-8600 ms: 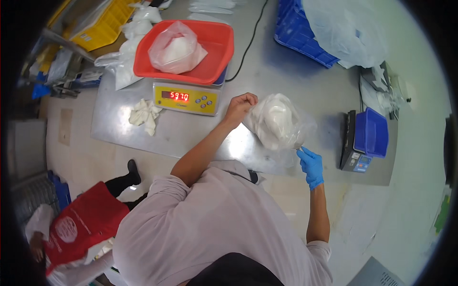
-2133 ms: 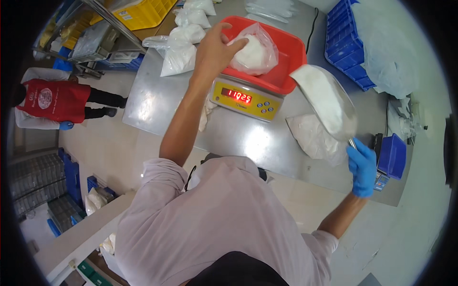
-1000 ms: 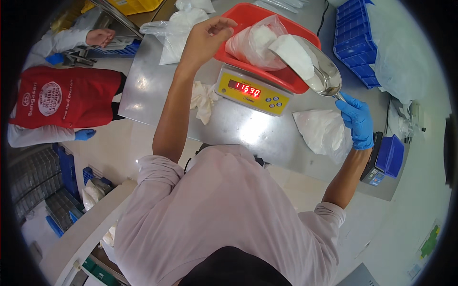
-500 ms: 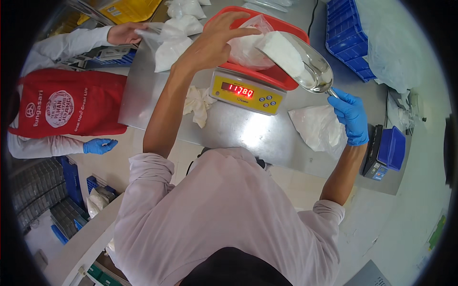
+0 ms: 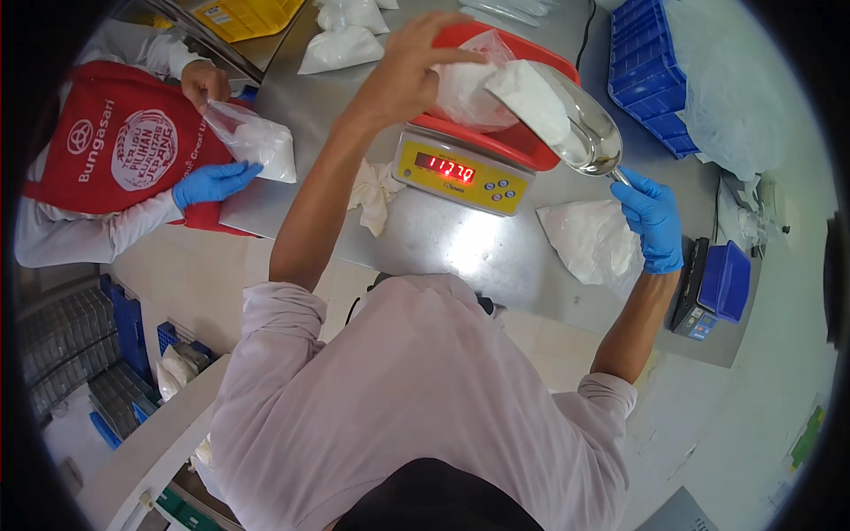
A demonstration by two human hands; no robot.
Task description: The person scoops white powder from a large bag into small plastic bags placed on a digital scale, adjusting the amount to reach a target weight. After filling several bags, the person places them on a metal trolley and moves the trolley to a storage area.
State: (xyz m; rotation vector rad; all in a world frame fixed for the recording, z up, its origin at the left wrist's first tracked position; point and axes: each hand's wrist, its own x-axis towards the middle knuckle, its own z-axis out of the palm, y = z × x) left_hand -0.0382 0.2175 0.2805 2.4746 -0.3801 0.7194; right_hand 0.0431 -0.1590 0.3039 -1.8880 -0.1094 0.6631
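Observation:
My right hand (image 5: 651, 217), in a blue glove, is closed round the handle of a metal scoop (image 5: 604, 142). White powder (image 5: 534, 99) lies heaped in the scoop, whose front lip is at a clear plastic bag (image 5: 465, 93). That bag holds white powder and rests in a red tray (image 5: 531, 146) on a yellow digital scale (image 5: 460, 177) with a lit red display. My left hand (image 5: 403, 75), bare, is at the bag's mouth with thumb and fingers hooked on its edge; the fingertips are partly hidden.
A co-worker in a red apron (image 5: 133, 150) stands at left, holding a powder bag (image 5: 266, 146). Filled bags (image 5: 341, 49) lie behind my left hand. A cloth (image 5: 375, 195), another bag (image 5: 589, 239), a blue crate (image 5: 646, 71) and a small scale with a blue tray (image 5: 726, 281) surround the work.
The co-worker has drawn a powder bag off the table and now has both hands at it. My hands and the scoop have barely moved. The scale's reading has changed slightly.

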